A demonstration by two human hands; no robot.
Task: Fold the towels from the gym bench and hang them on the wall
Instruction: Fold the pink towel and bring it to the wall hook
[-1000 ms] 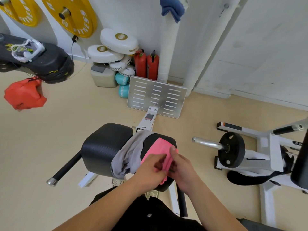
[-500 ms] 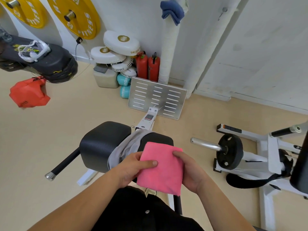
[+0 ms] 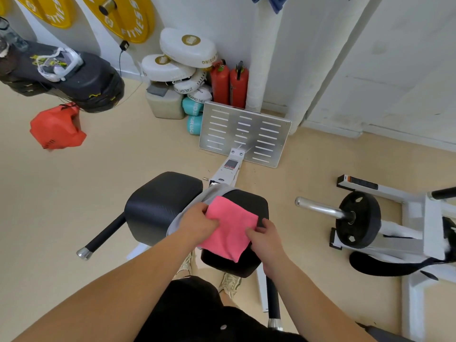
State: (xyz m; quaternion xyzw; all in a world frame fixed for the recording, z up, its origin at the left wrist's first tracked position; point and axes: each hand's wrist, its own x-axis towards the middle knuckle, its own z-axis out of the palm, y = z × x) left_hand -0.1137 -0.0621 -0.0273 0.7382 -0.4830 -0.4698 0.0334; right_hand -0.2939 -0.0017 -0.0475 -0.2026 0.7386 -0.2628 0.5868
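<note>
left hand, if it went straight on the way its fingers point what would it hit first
The left hand points rightward across the pink towel it grips; past that cloth it would probably meet the right hand at the opposite edge.

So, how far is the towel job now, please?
Done: a blue towel hangs on the wall. In hand: the left hand and right hand hold the pink towel, folded small, above the bench. Left: hang it, then fold and hang the grey towel draped between the pads.
</note>
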